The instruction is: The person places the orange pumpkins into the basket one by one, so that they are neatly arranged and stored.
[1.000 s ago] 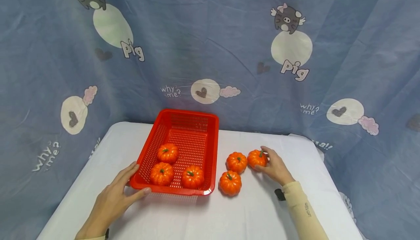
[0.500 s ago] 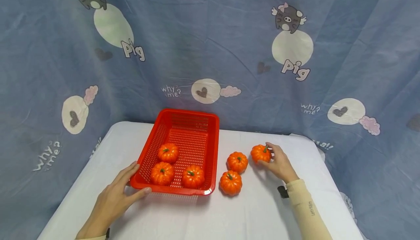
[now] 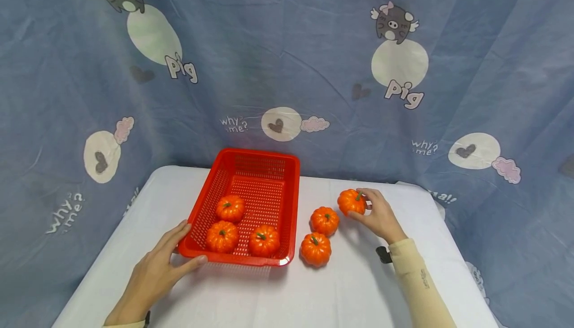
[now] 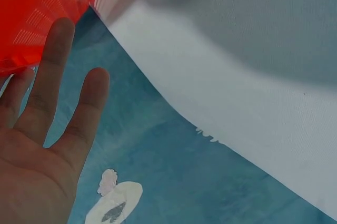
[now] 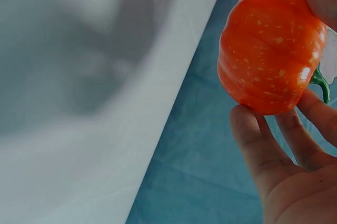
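Observation:
My right hand grips a small orange pumpkin with a green stem, raised over the white table at the right. The right wrist view shows that pumpkin between the thumb on one side and fingertips on the other, its curved stem toward the palm. At the front left corner of a red perforated plastic basket, my left hand touches the rim with its thumb and fingers spread. Its fingers look straight beside the basket wall in the left wrist view.
Inside the basket sit three orange pumpkins, at the left middle, front left and front right. Two more pumpkins, a farther one and a nearer one, rest right of it. A blue printed curtain hangs behind the table.
My right hand has lifted the pumpkin up and away from the two on the table, first drifting right, then back left. My left hand and the basket hold their place.

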Demonstrator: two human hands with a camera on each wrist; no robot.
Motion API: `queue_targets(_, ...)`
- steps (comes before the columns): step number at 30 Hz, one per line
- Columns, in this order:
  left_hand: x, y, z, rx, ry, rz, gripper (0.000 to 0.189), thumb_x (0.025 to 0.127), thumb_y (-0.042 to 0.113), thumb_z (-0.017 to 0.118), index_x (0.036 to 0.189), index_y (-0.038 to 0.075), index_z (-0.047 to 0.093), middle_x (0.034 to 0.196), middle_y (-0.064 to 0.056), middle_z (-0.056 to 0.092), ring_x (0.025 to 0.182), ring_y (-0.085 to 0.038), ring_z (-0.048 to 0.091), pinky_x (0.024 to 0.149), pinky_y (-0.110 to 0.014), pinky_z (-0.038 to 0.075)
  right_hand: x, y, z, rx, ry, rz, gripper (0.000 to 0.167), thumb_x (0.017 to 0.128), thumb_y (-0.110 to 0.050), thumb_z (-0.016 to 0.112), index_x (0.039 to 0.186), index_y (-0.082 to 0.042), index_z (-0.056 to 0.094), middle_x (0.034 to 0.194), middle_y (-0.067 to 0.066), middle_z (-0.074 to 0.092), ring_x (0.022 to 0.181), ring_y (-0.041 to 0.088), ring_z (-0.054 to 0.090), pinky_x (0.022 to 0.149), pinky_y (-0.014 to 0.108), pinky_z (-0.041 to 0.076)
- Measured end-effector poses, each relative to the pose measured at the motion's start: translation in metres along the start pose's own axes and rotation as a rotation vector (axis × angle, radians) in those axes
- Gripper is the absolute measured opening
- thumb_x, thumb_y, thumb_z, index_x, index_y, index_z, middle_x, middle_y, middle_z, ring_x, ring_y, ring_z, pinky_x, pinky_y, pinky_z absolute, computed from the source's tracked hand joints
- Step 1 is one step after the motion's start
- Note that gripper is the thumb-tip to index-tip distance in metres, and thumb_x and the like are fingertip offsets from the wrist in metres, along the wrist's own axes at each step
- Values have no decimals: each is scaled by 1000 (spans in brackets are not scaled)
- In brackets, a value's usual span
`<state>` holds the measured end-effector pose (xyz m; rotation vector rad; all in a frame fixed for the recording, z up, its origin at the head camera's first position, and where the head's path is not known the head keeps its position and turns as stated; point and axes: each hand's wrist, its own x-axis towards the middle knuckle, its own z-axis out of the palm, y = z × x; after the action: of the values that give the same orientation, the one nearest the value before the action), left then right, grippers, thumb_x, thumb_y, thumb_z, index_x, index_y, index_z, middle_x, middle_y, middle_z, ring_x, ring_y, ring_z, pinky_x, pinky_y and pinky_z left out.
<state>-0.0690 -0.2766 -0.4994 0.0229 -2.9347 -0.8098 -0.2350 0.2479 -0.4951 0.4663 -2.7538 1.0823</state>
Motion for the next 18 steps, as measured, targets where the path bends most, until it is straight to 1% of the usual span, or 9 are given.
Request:
queue_targets(6, 0, 0, 1, -5, -10, -8, 108, 77, 81, 64, 158, 15, 36, 161, -13, 37, 118, -35, 59, 91, -69, 47, 5, -10, 1, 20, -4, -8, 72, 78, -28, 90, 137, -4, 58, 131, 18, 56, 112, 34, 58, 90, 51, 56)
queue_targets(10, 1, 1, 1, -2, -12, -14, 110, 76, 82, 63, 159, 15, 36, 161, -13, 36, 120, -36, 58, 92, -70, 46, 8, -17, 2, 30, -12, -22, 71, 77, -29, 91, 136, -6, 59, 131, 15, 58, 113, 32, 59, 91, 49, 56)
queue_targets(14, 1, 0, 1, 5, -11, -17, 110, 76, 82, 63, 158, 14, 36, 161, -13, 36, 116, -34, 60, 91, -70, 47, 12, -24, 4, 54, -16, -46, 70, 76, -29, 92, 135, -6, 61, 134, 14, 58, 115, 31, 59, 91, 48, 57)
queue_targets(18, 0, 0, 0, 6, -10, -14, 109, 76, 81, 64, 158, 15, 37, 161, -12, 37, 109, -30, 62, 88, -68, 49, 15, -32, 6, 55, -14, -66, 68, 76, -29, 92, 133, -8, 62, 135, 11, 59, 115, 29, 59, 89, 45, 58)
